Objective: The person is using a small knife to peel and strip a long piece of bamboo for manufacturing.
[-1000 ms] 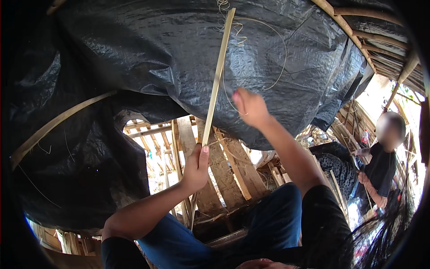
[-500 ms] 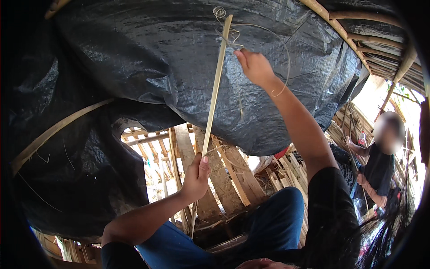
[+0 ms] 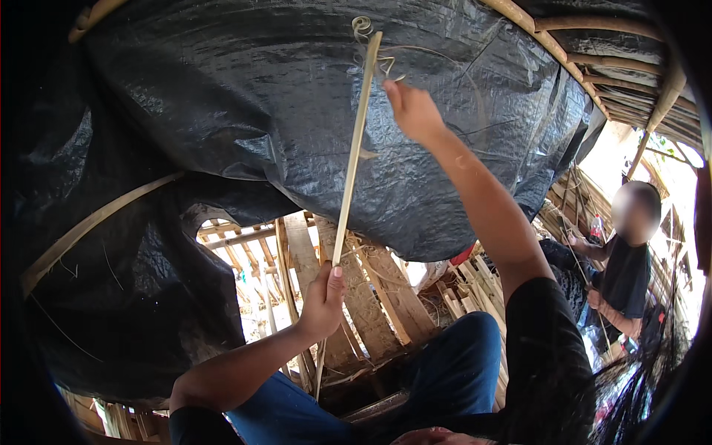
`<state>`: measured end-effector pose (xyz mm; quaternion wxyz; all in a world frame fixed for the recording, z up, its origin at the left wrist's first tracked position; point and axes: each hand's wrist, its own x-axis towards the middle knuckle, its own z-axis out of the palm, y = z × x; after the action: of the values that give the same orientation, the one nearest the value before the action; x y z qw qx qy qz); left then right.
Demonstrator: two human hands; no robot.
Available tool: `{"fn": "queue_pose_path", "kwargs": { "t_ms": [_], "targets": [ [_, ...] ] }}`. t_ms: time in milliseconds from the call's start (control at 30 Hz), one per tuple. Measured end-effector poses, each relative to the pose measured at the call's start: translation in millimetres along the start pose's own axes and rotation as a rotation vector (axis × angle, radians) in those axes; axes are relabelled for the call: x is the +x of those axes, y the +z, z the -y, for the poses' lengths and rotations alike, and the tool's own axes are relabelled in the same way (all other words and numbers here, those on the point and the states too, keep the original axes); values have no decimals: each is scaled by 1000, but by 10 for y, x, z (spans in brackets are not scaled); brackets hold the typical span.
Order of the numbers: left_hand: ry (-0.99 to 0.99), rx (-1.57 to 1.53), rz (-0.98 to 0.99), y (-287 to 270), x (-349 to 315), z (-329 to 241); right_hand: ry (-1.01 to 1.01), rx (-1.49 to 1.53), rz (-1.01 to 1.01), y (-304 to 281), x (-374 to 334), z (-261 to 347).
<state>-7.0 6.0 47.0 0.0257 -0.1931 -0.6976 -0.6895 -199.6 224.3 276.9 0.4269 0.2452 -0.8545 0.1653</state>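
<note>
My left hand [image 3: 323, 302] is closed around the lower part of a long, pale bamboo strip [image 3: 357, 152], which rises away from me, tilted slightly right. The strip's tail end shows below that hand, between my legs. Close to the strip's far end, on its right side, is my right hand [image 3: 412, 108], fingers pinched together; what they hold is too small and blurred to make out. Thin curled shavings [image 3: 361, 28] hang about the strip's tip, and a long fine one loops over my right forearm. A small pale flake [image 3: 367, 154] shows beside the strip's middle.
Black plastic sheeting [image 3: 222, 89] hangs in front and on the left. Wooden planks [image 3: 363, 304] with gaps lie below. Split bamboo pieces [image 3: 478, 285] are piled by my right knee. Another person in a dark shirt [image 3: 624, 278] sits at the right, holding a thin strip.
My right hand has shifted slightly left, nearer the strip. The small flake by the strip's middle now shows. The long loose curl looks blurred. The other person's head and arms have shifted.
</note>
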Motion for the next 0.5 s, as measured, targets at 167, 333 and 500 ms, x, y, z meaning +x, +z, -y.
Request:
{"fn": "queue_pose_path", "kwargs": {
  "t_ms": [167, 333, 500],
  "targets": [
    [57, 103, -176, -131, 128, 224, 63, 191, 360, 328, -1008, 555],
    [-7, 265, -204, -235, 247, 269, -45, 329, 238, 747, -1915, 792],
    [-120, 102, -64, -235, 315, 168, -87, 195, 328, 685, -2018, 898]
  ]
}}
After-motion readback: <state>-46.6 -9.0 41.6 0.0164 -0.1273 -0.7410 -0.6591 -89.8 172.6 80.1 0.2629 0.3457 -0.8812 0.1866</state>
